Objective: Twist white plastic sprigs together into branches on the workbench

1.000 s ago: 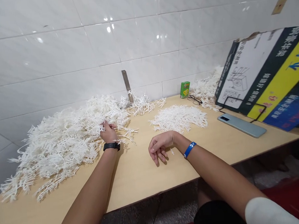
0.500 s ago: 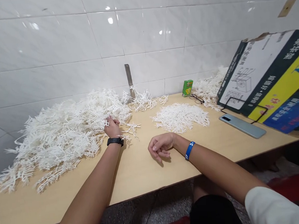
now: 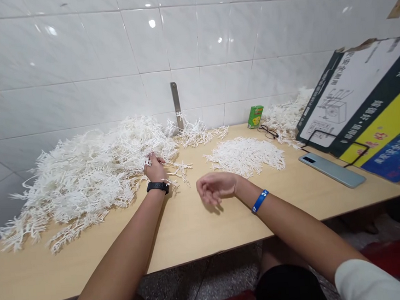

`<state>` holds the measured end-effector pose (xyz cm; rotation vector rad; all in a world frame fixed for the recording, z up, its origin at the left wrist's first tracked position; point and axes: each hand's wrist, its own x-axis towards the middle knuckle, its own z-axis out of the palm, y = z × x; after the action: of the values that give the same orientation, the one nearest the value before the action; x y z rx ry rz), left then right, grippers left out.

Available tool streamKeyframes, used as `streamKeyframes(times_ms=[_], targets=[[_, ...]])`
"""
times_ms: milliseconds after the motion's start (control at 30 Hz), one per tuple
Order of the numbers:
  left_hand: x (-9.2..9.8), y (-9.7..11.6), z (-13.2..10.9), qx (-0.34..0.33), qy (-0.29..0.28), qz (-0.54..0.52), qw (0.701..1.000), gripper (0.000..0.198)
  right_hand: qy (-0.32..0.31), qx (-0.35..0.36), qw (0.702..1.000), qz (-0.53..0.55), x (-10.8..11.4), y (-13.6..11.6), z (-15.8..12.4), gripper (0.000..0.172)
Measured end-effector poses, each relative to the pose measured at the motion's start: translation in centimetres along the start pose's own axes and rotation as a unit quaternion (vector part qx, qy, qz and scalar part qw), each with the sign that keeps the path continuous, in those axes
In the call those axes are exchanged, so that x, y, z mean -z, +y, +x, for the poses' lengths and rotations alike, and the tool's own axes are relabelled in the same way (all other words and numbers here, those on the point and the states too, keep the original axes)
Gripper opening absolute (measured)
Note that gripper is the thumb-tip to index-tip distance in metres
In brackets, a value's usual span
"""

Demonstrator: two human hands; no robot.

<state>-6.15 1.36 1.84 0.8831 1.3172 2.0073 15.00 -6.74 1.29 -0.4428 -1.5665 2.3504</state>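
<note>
A large heap of white, branching, twig-like plastic pieces [image 3: 94,172] lies on the left of the table. My left hand [image 3: 155,168], with a black wristband, reaches into the heap's right edge. Its fingers close on a white branched piece [image 3: 147,162], partly hidden by the hand and the heap. Beside that hand a loose branched sprig [image 3: 181,170] rests on the wood. My right hand [image 3: 217,186], wearing a blue wristband, hovers palm inward over the table. Its fingers are loosely bent and apart, with nothing in them. Just behind it spreads a flatter pile of small white pieces [image 3: 245,155].
Against the tiled wall lean a metal ruler [image 3: 176,105] and a small white clump [image 3: 194,134]. At the right are a green box [image 3: 255,117], glasses [image 3: 268,131], another white heap [image 3: 287,115], a phone [image 3: 332,170] and a large printed carton [image 3: 356,110]. The table's front edge [image 3: 222,252] runs below my arms.
The view has shifted slightly. My right hand has turned a little and its fingers have loosened. My left hand stays at the heap's edge.
</note>
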Motion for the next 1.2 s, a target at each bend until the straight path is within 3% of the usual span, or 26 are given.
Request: streamKeyframes(times_ms=[33, 100, 200, 300, 367, 500, 600, 733, 933, 1067, 1200], targets=[[0.0, 0.1, 0.0, 0.011, 0.008, -0.013, 1.000, 0.023, -0.041, -0.043, 0.998, -0.012, 0.1, 0.4, 0.1, 0.042], [0.0, 0.5, -0.1, 0.039, 0.030, -0.048, 0.998, 0.023, -0.017, -0.036, 0.999, -0.010, 0.9, 0.9, 0.5, 0.048], [-0.1, 0.9, -0.6, 0.056, 0.022, -0.065, 0.996, 0.021, 0.190, 0.099, 0.976, 0.025, 2.7, 0.7, 0.8, 0.045], [-0.4, 1.1, -1.7, 0.068, -0.024, -0.069, 0.995, 0.019, 0.410, 0.212, 0.887, 0.027, 3.7, 0.1, 0.9, 0.037], [-0.5, 1.1, -2.5, 0.058, -0.079, -0.067, 0.993, 0.017, 0.483, 0.237, 0.843, -0.003, 3.5, 0.0, 1.3, 0.036], [-0.6, 0.9, -3.9, 0.007, -0.221, -0.042, 0.974, 0.031, 0.477, 0.217, 0.847, -0.090, 2.4, 0.4, 2.4, 0.039], [-0.4, 0.9, -4.4, 0.003, -0.290, -0.008, 0.957, 0.038, 0.477, 0.235, 0.834, -0.152, 1.8, 0.6, 2.9, 0.037], [-0.2, 0.8, -4.9, -0.016, -0.335, 0.047, 0.941, 0.041, 0.469, 0.255, 0.820, -0.205, 1.4, 0.7, 3.0, 0.037], [-0.1, 0.8, -5.5, -0.033, -0.391, 0.117, 0.912, 0.039, 0.407, 0.237, 0.850, -0.234, 0.8, 1.0, 3.3, 0.033], [0.0, 1.3, -6.2, -0.020, -0.432, 0.104, 0.896, 0.036, 0.404, 0.214, 0.865, -0.207, 1.1, 1.1, 3.9, 0.043], [-0.1, 1.3, -6.6, 0.035, -0.461, 0.046, 0.886, 0.041, 0.411, 0.201, 0.871, -0.177, 1.5, 1.1, 4.1, 0.048]])
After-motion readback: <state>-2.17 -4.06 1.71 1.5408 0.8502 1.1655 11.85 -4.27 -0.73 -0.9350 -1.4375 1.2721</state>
